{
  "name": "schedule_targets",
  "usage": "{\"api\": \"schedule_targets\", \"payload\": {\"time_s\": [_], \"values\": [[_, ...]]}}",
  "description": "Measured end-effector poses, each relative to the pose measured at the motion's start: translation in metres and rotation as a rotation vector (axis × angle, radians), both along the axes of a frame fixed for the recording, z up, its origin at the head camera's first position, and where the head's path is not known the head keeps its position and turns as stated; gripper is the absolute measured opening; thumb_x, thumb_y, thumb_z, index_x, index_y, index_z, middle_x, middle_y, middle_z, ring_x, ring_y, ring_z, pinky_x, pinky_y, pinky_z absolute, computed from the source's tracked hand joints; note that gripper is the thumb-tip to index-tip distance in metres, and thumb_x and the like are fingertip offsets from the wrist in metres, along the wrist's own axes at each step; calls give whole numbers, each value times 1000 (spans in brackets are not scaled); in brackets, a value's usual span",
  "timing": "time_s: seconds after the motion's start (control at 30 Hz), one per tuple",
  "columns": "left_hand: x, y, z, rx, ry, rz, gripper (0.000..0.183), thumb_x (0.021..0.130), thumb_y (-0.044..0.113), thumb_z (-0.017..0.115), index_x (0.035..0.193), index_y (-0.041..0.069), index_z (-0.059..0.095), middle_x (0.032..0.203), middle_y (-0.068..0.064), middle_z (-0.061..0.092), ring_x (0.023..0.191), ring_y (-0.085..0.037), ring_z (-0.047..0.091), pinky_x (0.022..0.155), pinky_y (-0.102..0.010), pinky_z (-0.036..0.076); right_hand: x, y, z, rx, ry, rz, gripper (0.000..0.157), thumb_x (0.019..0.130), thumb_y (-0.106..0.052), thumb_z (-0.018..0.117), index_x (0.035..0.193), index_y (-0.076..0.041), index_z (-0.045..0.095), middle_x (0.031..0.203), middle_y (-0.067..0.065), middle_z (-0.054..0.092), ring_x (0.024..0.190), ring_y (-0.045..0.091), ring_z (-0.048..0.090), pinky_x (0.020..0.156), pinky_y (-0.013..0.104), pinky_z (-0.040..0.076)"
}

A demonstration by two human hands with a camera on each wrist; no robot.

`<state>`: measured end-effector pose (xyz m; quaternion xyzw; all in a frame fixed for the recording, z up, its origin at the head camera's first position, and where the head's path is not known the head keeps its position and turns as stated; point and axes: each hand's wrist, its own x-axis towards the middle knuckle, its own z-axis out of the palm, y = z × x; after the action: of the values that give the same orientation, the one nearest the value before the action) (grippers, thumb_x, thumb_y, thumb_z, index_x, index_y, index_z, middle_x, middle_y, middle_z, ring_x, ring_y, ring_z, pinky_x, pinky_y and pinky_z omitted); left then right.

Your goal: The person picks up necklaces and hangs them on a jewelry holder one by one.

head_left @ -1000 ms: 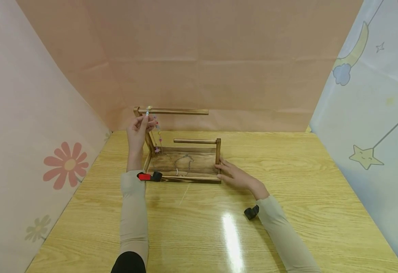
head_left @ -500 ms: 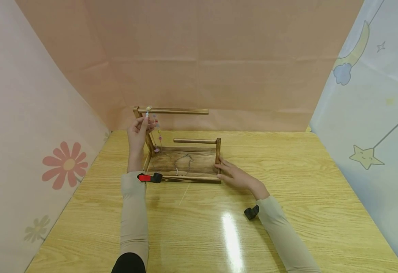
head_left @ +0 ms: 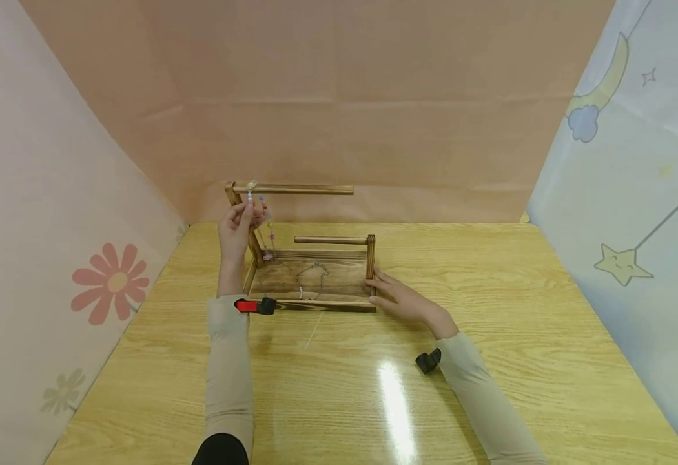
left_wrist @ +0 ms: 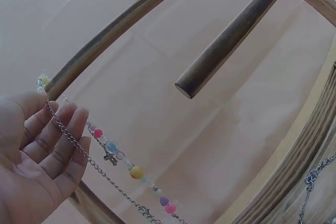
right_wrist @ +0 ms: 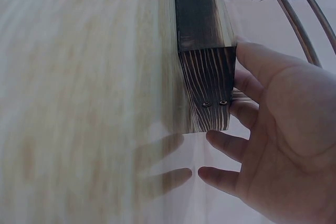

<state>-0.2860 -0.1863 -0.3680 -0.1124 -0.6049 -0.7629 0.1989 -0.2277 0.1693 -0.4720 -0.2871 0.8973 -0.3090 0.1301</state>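
A beaded necklace with colored beads and a silver chain hangs over the upper rod of a wooden jewelry stand, near the rod's left post. My left hand pinches the strand just below the rod between thumb and forefinger; its other fingers are loosely bent beside the chain. At the stand's right end, my right hand touches the wood with spread, relaxed fingers. In the right wrist view its thumb and fingers lie against the dark end of the base.
A silver chain lies in the stand's shallow tray. A shorter rod extends left from the right post. The stand sits on a wood-grain table, with a plain backdrop behind and printed sheets at both sides.
My left hand has moved slightly down, still pinching the necklace, with more beads showing between fingertips and rod. The right hand stays against the stand.
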Motion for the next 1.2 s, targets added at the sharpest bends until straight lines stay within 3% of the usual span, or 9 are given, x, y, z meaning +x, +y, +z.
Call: {"api": "schedule_targets", "payload": {"time_s": [0.37,0.93,1.2], "values": [[0,-4,-9,-48,-41,33,33,94,14,54,113,-13,53,91,-12,67,82,-20,65,80,-29,55,-2,-1,0,7,-5,-1,56,98,-37,44,146,-13,29,156,7,0,142,34,6,112,57,18],[0,-4,-24,-57,-81,4,30,95,12,53,113,-11,53,93,-9,68,83,-17,65,79,-26,55,-1,-1,-1,-6,5,1,56,99,-37,43,146,-11,28,156,11,1,141,39,8,109,60,19],[3,-4,-27,-89,-138,6,31,95,13,52,115,-11,53,92,-6,65,90,-24,63,88,-38,51,-1,-2,0,7,-14,-12,57,98,-41,42,147,-15,27,156,5,-1,142,34,7,111,58,18]]}}
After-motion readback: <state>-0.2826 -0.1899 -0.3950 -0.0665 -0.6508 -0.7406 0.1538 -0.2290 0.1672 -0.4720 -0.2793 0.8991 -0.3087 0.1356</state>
